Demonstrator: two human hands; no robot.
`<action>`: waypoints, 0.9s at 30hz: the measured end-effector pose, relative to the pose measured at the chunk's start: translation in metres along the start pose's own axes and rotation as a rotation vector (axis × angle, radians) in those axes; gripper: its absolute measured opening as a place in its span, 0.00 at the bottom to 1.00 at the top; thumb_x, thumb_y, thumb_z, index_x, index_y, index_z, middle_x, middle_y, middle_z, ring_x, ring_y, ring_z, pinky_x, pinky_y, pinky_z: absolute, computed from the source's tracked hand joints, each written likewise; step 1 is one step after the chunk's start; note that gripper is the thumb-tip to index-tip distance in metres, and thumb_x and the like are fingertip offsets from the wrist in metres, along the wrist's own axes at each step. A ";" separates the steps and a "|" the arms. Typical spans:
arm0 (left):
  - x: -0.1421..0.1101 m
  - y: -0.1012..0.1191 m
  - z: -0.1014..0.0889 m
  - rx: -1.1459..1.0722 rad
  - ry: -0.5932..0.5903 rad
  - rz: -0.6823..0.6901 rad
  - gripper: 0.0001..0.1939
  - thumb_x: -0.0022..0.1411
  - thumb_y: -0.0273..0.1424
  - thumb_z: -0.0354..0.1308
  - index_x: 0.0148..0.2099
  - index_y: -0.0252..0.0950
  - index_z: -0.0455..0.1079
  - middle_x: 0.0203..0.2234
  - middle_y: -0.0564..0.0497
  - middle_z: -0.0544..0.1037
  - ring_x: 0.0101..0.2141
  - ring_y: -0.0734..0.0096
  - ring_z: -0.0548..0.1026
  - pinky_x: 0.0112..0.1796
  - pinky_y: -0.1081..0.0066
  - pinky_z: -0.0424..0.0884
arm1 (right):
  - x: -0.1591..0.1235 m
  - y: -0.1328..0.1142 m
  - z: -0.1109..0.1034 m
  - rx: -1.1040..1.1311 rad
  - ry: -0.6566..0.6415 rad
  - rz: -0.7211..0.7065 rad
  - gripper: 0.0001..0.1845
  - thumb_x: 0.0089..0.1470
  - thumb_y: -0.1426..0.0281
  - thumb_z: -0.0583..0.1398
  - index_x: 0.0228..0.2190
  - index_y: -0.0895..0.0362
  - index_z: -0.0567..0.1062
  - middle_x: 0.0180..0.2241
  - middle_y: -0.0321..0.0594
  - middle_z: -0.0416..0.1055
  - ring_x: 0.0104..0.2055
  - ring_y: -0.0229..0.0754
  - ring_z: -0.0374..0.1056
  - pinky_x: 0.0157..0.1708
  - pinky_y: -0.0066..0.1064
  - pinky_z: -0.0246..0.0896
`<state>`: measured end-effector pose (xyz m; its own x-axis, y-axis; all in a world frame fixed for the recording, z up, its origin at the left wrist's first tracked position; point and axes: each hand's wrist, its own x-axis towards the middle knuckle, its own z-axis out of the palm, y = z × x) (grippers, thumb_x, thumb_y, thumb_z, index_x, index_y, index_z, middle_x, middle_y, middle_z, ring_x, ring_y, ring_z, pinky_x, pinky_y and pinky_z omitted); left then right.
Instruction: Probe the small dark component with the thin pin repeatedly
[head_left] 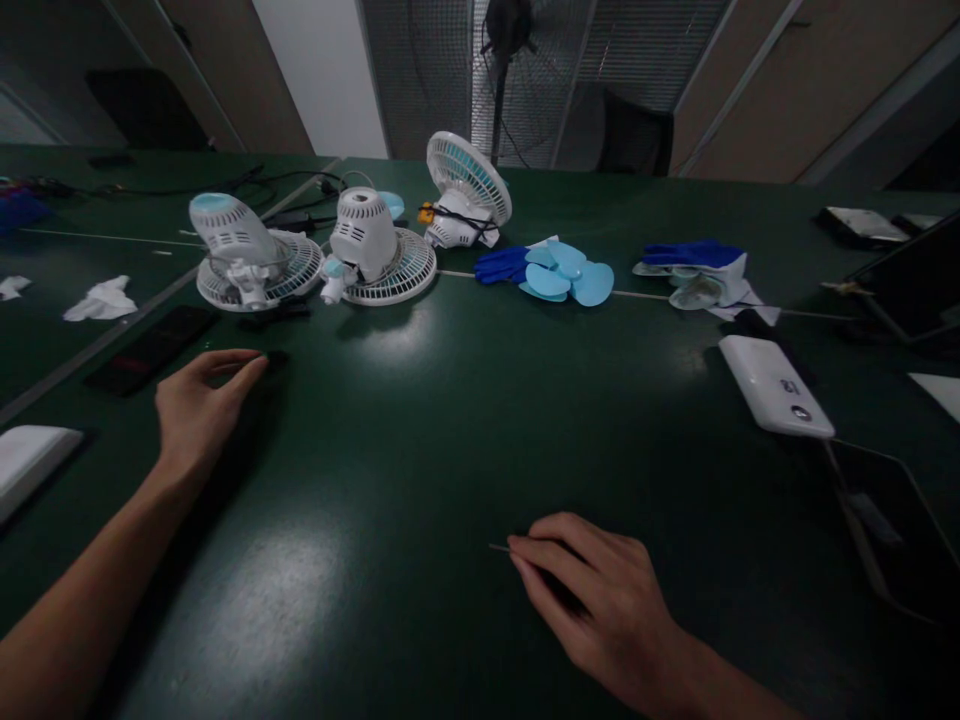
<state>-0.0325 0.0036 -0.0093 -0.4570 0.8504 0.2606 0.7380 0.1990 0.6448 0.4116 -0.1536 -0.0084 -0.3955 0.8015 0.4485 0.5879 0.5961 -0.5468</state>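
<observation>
Right hand (600, 590) nearest, grip clamped on thin rod (498, 547) over tabletop (420, 430); slim fingertip pinch could let it slip. Left hand (196, 400): grip together beside dark flat object (154, 348), contents can't tell.

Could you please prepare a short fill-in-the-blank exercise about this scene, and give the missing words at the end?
1. The thin rod is held in the right hand, not in the ____ hand.
2. There are ____ white fans on the table.
3. The loose fan blades are light ____ in colour.
4. The tabletop is dark ____ in colour.

Missing words: left; three; blue; green.
</observation>
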 end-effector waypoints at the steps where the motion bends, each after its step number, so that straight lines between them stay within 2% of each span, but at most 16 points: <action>1: -0.001 0.001 0.002 0.017 -0.007 0.008 0.25 0.57 0.48 0.67 0.52 0.39 0.81 0.42 0.47 0.85 0.33 0.63 0.79 0.34 0.71 0.73 | 0.000 0.000 0.000 0.001 -0.002 0.002 0.10 0.67 0.74 0.59 0.43 0.55 0.81 0.36 0.38 0.78 0.32 0.37 0.76 0.30 0.28 0.69; 9: 0.003 -0.001 0.006 0.073 0.014 0.069 0.23 0.60 0.47 0.66 0.52 0.40 0.81 0.42 0.48 0.84 0.35 0.63 0.80 0.38 0.70 0.73 | -0.002 0.001 -0.001 0.024 -0.032 0.014 0.10 0.66 0.75 0.59 0.45 0.55 0.80 0.37 0.39 0.78 0.33 0.38 0.76 0.31 0.29 0.69; 13: 0.006 -0.005 0.007 0.066 0.007 0.091 0.22 0.60 0.46 0.66 0.51 0.40 0.80 0.43 0.48 0.84 0.40 0.62 0.81 0.42 0.70 0.73 | -0.002 0.001 -0.001 0.027 -0.019 0.006 0.10 0.66 0.75 0.59 0.44 0.55 0.80 0.37 0.39 0.78 0.34 0.38 0.76 0.31 0.29 0.69; 20: 0.008 0.001 0.003 0.045 -0.117 0.118 0.22 0.60 0.46 0.66 0.52 0.40 0.80 0.45 0.50 0.84 0.42 0.63 0.80 0.44 0.71 0.71 | -0.004 0.002 0.001 0.009 -0.022 0.013 0.10 0.67 0.74 0.59 0.45 0.54 0.80 0.37 0.39 0.78 0.34 0.38 0.76 0.31 0.29 0.69; 24: 0.009 0.004 -0.001 0.000 -0.212 0.084 0.25 0.61 0.47 0.65 0.55 0.38 0.78 0.44 0.51 0.84 0.44 0.63 0.79 0.45 0.71 0.71 | -0.004 0.002 0.001 0.007 -0.009 0.005 0.10 0.67 0.74 0.60 0.44 0.54 0.80 0.37 0.38 0.78 0.33 0.38 0.76 0.31 0.30 0.68; 27: 0.009 0.005 -0.001 -0.024 -0.230 0.049 0.27 0.61 0.48 0.65 0.57 0.37 0.77 0.45 0.52 0.83 0.45 0.63 0.78 0.45 0.71 0.70 | -0.003 0.002 0.001 0.016 -0.017 0.011 0.10 0.66 0.75 0.60 0.44 0.54 0.80 0.37 0.38 0.78 0.33 0.38 0.76 0.31 0.30 0.68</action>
<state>-0.0335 0.0113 -0.0028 -0.2936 0.9480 0.1227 0.7429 0.1455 0.6534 0.4133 -0.1553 -0.0115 -0.4014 0.8085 0.4304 0.5810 0.5881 -0.5626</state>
